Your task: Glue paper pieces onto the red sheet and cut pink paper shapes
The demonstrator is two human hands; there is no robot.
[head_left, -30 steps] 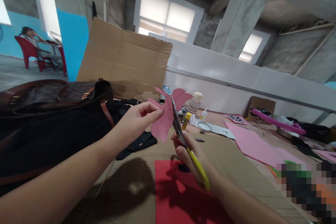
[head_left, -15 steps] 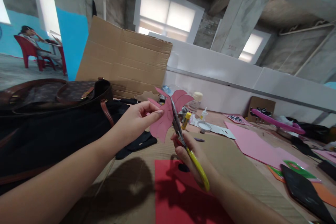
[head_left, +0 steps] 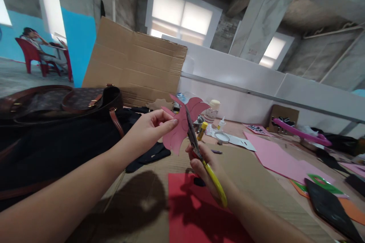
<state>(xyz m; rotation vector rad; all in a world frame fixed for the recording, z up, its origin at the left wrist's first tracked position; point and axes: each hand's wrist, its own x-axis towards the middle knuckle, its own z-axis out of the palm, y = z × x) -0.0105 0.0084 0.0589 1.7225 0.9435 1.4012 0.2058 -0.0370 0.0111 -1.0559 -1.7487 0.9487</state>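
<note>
Near the middle of the view, my left hand (head_left: 155,124) pinches a pink paper flower (head_left: 174,135) between thumb and fingers. Its petals spread up and to the right, and thin drawn lines show on it. My right hand (head_left: 207,167) is closed round scissors (head_left: 212,180) with yellow handles. The blades point up and lie against the flower's right part, close together. Both hands are raised above the work surface. Below my right hand lies a red sheet (head_left: 182,212) with a small black shape on it, crossed by shadows.
A dark bag (head_left: 65,140) fills the left side, before an upright cardboard panel (head_left: 137,64). Behind the hands stand a yellow glue stick (head_left: 202,131) and a white-capped bottle (head_left: 212,112). Pink sheets (head_left: 276,157) and a black flat object (head_left: 332,207) lie right. A person sits far left.
</note>
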